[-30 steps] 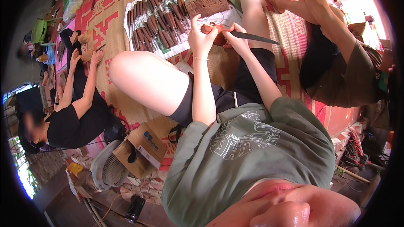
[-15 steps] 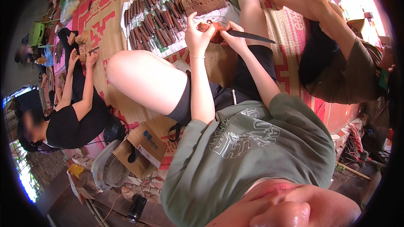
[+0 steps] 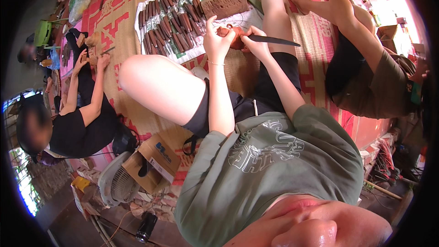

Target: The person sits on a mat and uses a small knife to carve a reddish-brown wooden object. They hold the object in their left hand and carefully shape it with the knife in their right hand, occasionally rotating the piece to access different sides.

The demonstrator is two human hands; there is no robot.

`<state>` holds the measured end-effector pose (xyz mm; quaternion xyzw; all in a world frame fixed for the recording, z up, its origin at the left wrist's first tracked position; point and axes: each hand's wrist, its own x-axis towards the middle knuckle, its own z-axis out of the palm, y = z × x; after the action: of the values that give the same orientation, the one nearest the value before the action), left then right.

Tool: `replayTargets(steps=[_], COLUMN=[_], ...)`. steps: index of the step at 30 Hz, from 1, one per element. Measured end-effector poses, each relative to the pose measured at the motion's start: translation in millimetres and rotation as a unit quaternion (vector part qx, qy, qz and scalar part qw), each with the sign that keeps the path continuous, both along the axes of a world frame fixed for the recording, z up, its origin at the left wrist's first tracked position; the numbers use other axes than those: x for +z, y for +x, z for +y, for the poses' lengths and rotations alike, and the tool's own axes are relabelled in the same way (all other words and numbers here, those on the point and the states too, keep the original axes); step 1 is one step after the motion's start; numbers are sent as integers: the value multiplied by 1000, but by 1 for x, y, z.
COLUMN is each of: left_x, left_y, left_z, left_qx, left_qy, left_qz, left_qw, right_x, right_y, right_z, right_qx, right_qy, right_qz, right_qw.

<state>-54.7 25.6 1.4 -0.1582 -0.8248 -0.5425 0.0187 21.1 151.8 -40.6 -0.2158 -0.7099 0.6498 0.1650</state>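
Note:
My left hand [image 3: 216,42] is closed around a small reddish-brown carved piece [image 3: 237,41], probably wood, above my lap. One of its fingers points upward. My right hand [image 3: 256,44] grips a long, dark, tapered tool [image 3: 277,40] against the piece's right side. The tool's narrow end sticks out to the right, past my leg; its other end is hidden by my fingers. Just beyond my hands, several brown wooden-handled tools [image 3: 184,22] lie in rows on a white cloth [image 3: 197,54]. A rough brown block [image 3: 224,5] rests at the cloth's right side.
A patterned red-and-tan mat [image 3: 109,27] lies beneath. Another person [image 3: 77,126] sits at left, handling a wooden piece; a second person [image 3: 379,82] sits close on my right. Behind to the left stand a cardboard box [image 3: 157,158] and a fan [image 3: 120,185].
The view has shifted slightly, so the cloth and tools appear a little lower and further right. Both hands keep their holds on the piece and the dark tool, nearly unmoved. The person at left has lifted their head.

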Motion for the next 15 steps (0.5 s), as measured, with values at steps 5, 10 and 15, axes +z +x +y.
replayTargets(steps=[5,10,15], left_x=[4,7,11], left_y=[4,3,4], left_z=[4,2,3], left_qx=[-24,-12,-10], left_qy=[35,-3,6], left_qz=[-59,7,8], left_qw=[997,1000,1000], right_x=[6,0,4], right_y=[2,2,-2], right_z=[-1,3,-2], right_qx=[-3,-5,9], right_qy=[-98,-46,-72], right_qz=[-5,-1,-11], right_qw=[995,999,997])
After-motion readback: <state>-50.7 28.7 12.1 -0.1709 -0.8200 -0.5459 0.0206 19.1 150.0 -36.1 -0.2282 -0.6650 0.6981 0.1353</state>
